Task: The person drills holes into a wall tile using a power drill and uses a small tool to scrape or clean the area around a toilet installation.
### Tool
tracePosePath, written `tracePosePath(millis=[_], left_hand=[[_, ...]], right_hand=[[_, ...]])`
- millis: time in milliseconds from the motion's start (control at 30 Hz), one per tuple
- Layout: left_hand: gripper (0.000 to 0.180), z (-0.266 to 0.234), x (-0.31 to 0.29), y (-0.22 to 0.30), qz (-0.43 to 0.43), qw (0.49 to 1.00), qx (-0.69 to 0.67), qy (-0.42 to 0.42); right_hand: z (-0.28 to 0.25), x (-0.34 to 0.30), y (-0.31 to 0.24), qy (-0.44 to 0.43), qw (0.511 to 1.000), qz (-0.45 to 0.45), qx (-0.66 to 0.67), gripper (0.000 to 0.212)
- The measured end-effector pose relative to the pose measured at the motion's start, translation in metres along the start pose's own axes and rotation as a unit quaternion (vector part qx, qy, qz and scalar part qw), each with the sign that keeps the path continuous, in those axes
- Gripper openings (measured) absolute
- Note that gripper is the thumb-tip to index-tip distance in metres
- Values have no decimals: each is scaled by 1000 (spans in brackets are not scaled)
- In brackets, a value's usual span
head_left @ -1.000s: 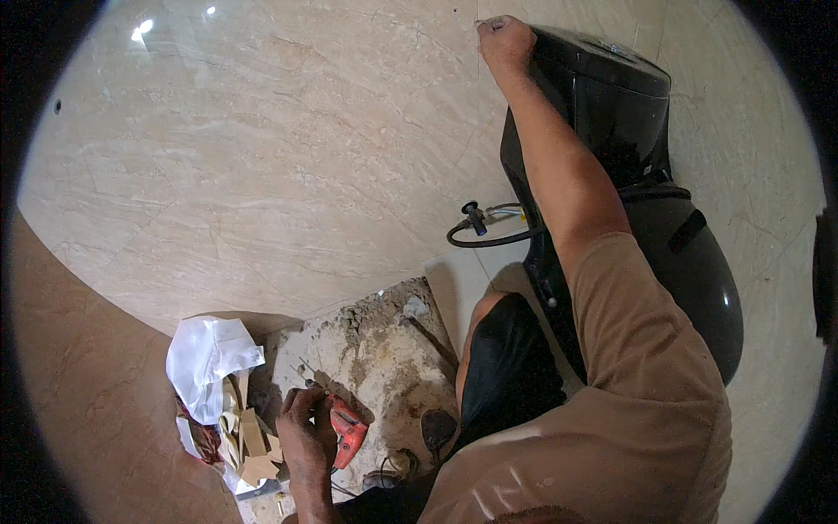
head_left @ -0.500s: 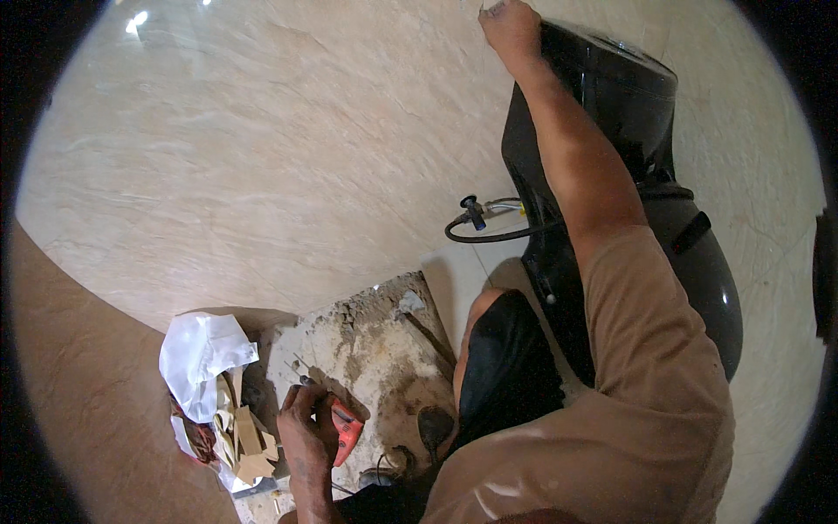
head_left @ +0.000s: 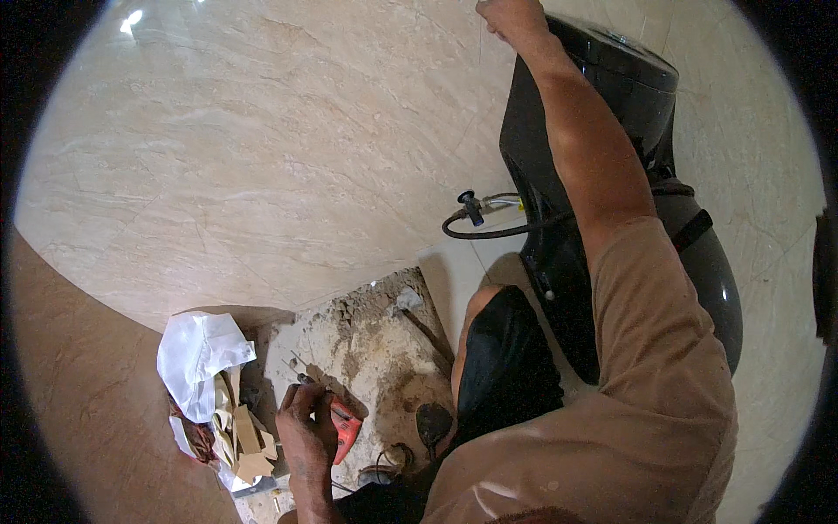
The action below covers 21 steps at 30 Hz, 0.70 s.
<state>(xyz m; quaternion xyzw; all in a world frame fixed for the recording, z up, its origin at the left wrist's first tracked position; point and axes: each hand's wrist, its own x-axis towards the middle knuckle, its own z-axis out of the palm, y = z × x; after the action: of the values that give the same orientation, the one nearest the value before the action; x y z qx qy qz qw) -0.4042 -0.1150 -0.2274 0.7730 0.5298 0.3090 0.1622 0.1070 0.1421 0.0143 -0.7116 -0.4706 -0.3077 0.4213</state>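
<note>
My left hand (head_left: 305, 419) is closed around a red power drill (head_left: 347, 430), held low over the rough bare patch of floor. Its thin bit (head_left: 300, 359) points away toward the wall. My right hand (head_left: 517, 22) is stretched far out at the top edge against the pale tiled wall, beside the top of a black toilet (head_left: 624, 83). Its fingers are bent together; anything in them is too small to make out, and part of the hand is cut off by the picture's edge.
Below the toilet's near side hangs a black hose (head_left: 489, 234) by a wall valve (head_left: 470, 208). Left of the drill lie a white plastic bag (head_left: 196, 349) and torn cardboard (head_left: 249, 441). A trowel-like dark tool (head_left: 433, 425) rests on the broken concrete (head_left: 375, 349) near my knee.
My right hand has shifted slightly upward, farther past the top edge. The drill in my left hand has stayed nearly in place.
</note>
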Motion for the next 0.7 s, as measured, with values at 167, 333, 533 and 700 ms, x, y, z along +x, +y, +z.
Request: tracePosePath(millis=[167,333,533,700], left_hand=[[16,7,3,2,9,1000,-19,10],[14,3,-1,1,12,1000,-9,15],[12,1,-1,3,6,1000,-3,16],[11,2,0,2,-2,1000,-12,20]], right_hand=[[25,5,29,40,997,-39,53,20],[46,-12,35,138,976,-37,164,18],[36,-23,22,101,980,6,174,20],[13,-23,0,68,997,13,35,19]])
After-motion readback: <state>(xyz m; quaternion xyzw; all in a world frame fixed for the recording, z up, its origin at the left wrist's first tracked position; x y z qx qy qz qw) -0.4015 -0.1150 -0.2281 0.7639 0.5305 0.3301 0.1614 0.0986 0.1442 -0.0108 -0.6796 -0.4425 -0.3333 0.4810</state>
